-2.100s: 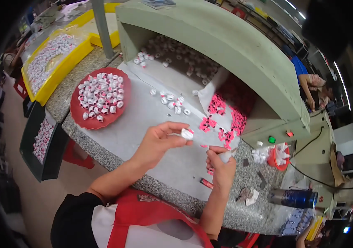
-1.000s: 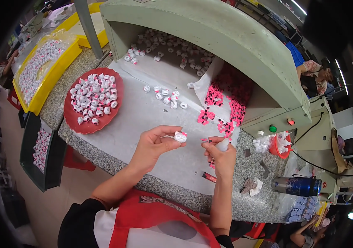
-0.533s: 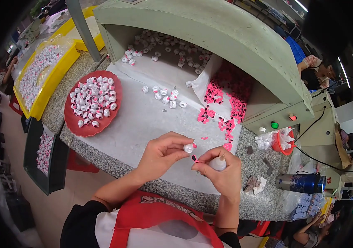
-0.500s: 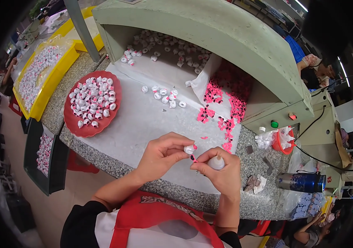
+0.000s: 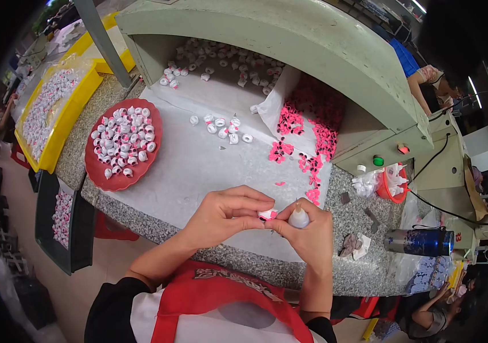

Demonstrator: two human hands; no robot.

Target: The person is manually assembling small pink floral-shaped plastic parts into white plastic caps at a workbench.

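Note:
Between its thumb and fingers my left hand (image 5: 218, 217) pinches a small white figure piece (image 5: 267, 215) with a pink patch. Closed around a small white squeeze bottle with a pointed nozzle (image 5: 299, 219), my right hand (image 5: 314, 233) keeps it against the palm. Its thumb and forefinger tips meet the white piece; any small pink part under them is hidden. Ahead on the white paper (image 5: 209, 166) lie loose white pieces (image 5: 221, 131) and pink cutouts with dark spots (image 5: 280, 151). A red scalloped dish (image 5: 135, 178) at the left holds many white-and-pink pieces.
A pale green metal hood (image 5: 267, 34) arches over more pieces. Yellow trays (image 5: 78, 108) and a dark green bin (image 5: 76, 243) stand at the left. Rightward are a red cup of white bottles (image 5: 399, 197), a blue flask (image 5: 421, 241) and crumpled tissue (image 5: 361, 247). Other people sit farther right.
My hands have come together; the pink-and-black part at my right fingertips has gone from sight against the white piece. The bottle has tilted so its nozzle points up and away.

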